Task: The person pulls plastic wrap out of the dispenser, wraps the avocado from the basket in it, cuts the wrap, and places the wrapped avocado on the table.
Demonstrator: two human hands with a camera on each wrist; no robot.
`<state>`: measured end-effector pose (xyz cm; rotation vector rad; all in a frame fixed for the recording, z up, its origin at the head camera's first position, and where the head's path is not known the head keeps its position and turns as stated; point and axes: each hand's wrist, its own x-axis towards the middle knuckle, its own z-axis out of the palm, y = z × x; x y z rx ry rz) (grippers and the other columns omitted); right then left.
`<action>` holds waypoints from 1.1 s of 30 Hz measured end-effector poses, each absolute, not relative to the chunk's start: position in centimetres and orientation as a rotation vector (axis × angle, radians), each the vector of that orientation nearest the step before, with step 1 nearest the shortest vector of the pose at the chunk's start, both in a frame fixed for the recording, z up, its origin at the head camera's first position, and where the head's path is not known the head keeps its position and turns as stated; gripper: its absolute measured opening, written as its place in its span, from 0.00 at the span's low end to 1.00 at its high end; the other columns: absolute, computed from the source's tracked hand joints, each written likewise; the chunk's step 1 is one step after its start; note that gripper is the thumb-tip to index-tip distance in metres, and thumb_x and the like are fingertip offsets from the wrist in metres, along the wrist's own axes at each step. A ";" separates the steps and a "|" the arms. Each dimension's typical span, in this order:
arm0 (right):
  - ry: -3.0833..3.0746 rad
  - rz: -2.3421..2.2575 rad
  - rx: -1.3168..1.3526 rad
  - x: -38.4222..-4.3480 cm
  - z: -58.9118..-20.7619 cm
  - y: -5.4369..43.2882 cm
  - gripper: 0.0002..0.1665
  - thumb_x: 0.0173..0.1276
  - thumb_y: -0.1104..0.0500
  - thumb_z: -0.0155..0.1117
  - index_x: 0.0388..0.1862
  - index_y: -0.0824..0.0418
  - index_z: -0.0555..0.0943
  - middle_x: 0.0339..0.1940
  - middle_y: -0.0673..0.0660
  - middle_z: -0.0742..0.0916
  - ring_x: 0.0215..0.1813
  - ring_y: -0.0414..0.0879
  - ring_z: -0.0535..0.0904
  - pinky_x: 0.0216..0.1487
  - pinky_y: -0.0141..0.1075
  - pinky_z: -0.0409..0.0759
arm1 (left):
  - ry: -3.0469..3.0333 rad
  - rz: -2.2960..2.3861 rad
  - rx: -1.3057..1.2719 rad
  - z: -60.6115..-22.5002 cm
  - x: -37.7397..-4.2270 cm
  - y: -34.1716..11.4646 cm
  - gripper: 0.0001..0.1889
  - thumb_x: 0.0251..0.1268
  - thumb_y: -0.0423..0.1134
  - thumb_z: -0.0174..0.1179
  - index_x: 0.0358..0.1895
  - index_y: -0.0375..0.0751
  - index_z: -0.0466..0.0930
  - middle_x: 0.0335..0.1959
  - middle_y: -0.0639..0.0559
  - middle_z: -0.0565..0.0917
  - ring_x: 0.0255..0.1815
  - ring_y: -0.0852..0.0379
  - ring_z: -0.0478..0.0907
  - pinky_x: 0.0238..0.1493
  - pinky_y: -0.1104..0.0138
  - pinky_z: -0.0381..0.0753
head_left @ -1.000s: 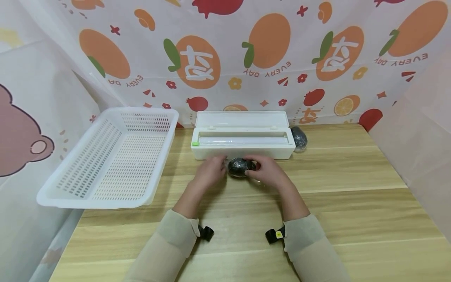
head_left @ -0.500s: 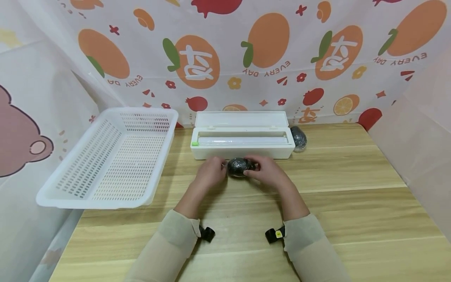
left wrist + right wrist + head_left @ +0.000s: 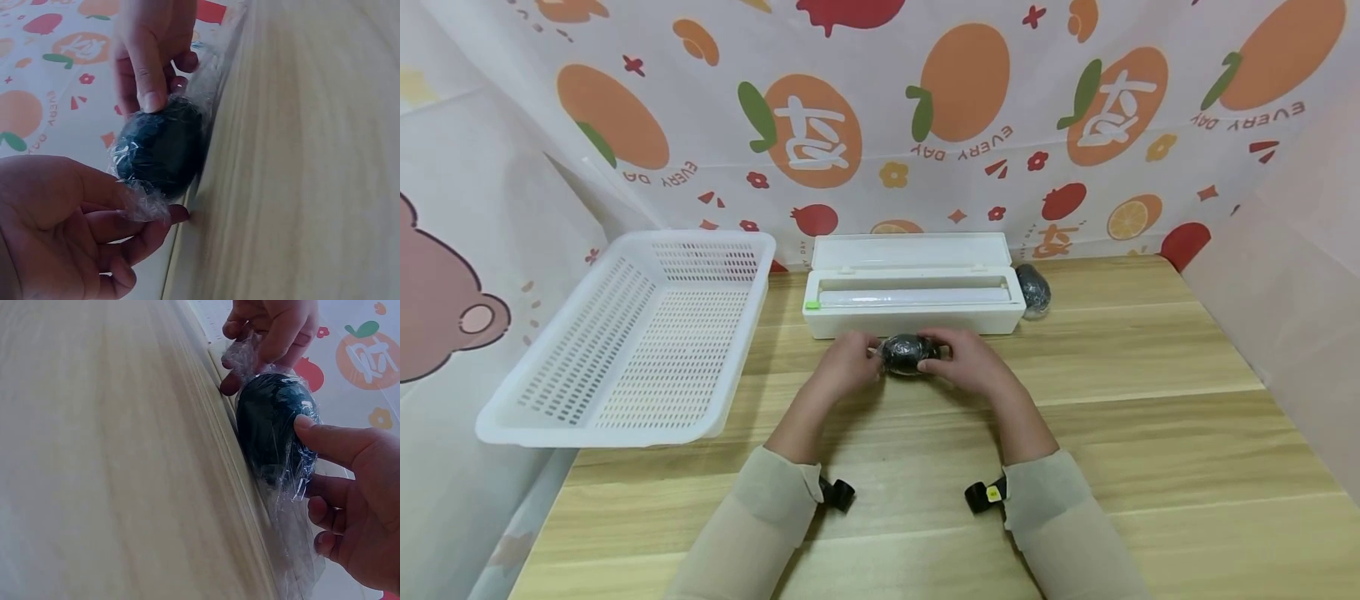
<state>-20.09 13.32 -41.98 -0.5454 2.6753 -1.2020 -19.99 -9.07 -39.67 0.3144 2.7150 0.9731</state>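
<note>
A dark, oval, avocado-like fruit [image 3: 898, 357] wrapped in cling film lies between both hands, in front of the white cling film box. My left hand [image 3: 847, 364] pinches the gathered film [image 3: 147, 203] at the fruit's left end. On the opposite end, the thumb and fingers of my right hand [image 3: 967, 362] hold the fruit, the thumb [image 3: 306, 422] pressing on its wrapped surface. A loose tail of film [image 3: 290, 544] trails from that right end in the right wrist view. The film looks crinkled and shiny over the dark skin.
Behind the hands stands the cling film box [image 3: 917, 322], lid up, its roll [image 3: 917, 297] showing. Another wrapped dark fruit [image 3: 1033, 292] sits against the box's right end. A white perforated basket [image 3: 741, 358] stands to the left on the wooden table [image 3: 1150, 450].
My left fingers have closed in on the film at the fruit's left end. The right hand keeps its hold, and the loose film below it no longer shows in the head view.
</note>
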 end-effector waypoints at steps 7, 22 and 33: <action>2.678 -1.209 -0.538 -20.1 -41.9 13.2 0.30 0.64 0.51 0.71 0.65 0.50 0.77 0.60 0.60 0.84 0.64 0.55 0.77 0.66 0.51 0.72 | 2.540 1.082 0.409 -39.2 -19.8 -9.3 0.21 0.55 0.26 0.59 0.56 0.34 0.80 0.39 0.42 0.86 0.36 0.51 0.81 0.40 0.61 0.80; 2.710 -1.187 -0.589 -20.0 -41.9 12.9 0.30 0.63 0.50 0.72 0.64 0.48 0.79 0.61 0.55 0.84 0.54 0.50 0.80 0.59 0.47 0.77 | 2.992 0.651 0.578 -40.0 -19.6 -8.8 0.16 0.48 0.37 0.76 0.43 0.45 0.87 0.39 0.47 0.88 0.41 0.48 0.84 0.45 0.55 0.81; 2.785 -1.117 -0.637 -19.9 -41.9 12.4 0.31 0.61 0.49 0.73 0.64 0.50 0.79 0.53 0.57 0.87 0.30 0.45 0.72 0.42 0.39 0.75 | 3.206 0.181 0.632 -40.0 -17.6 -6.6 0.07 0.52 0.28 0.67 0.36 0.32 0.83 0.30 0.40 0.86 0.29 0.45 0.84 0.28 0.57 0.83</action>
